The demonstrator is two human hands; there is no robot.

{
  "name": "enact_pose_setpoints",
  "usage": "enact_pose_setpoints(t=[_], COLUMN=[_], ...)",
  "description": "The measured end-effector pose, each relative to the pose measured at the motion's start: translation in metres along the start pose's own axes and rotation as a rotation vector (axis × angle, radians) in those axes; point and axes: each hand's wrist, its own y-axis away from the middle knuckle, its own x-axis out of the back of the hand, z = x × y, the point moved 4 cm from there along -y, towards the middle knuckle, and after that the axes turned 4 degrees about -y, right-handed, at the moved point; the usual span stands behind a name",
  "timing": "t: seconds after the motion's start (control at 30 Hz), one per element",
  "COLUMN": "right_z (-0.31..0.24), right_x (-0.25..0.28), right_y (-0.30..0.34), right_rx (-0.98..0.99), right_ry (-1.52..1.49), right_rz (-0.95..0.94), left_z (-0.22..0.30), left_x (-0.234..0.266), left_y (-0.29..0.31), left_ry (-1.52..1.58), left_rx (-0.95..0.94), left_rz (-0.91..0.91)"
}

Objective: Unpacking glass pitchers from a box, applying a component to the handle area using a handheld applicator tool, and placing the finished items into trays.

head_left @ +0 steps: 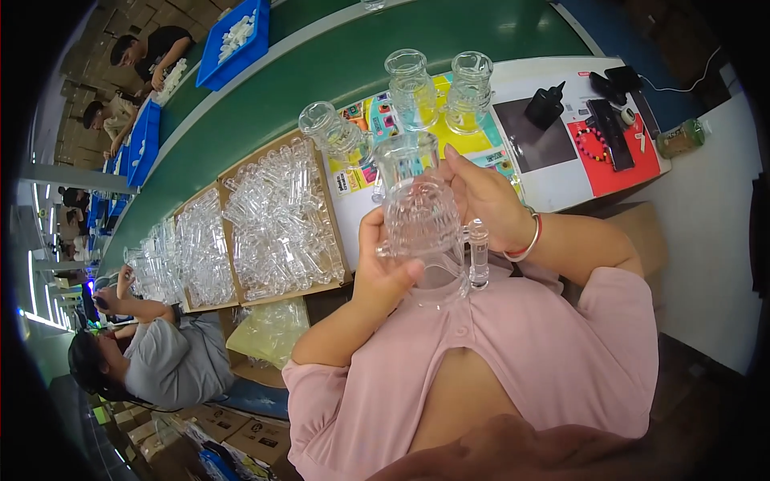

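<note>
Remotely, I watched the left hand [387, 272] and right hand [493, 202] hold a glass [421, 218] between them, perhaps checking it, its clear walls hiding detail; the next move called for steady support. Three glasses [410, 90] stood beyond on the table [513, 36].

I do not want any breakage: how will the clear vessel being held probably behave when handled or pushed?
The clear vessel looks glassy, so it is probably stiff and may crack if knocked. Its shiny surface could be slippery, though the ridged body may help. The small tube at its side might snag.
</note>
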Motion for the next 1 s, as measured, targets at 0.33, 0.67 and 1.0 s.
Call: enact_pose_setpoints(t=[0.33,0.67,1.0], right_z=[-0.002,-0.007,0.014], right_x=[-0.017,-0.026,-0.035], right_y=[0.012,0.028,0.077], right_rx=[0.08,0.331,0.682], right_ry=[0.151,0.762,0.998], right_rz=[-0.086,-0.389,-0.897], left_z=[-0.001,-0.011,0.006], left_x=[0.004,0.009,-0.025], left_y=[0.008,-0.002,0.026], left_ry=[-0.019,-0.39,-0.911], left_rx=[-0.012,-0.15,-0.657], left_rz=[-0.151,-0.519,-0.858])
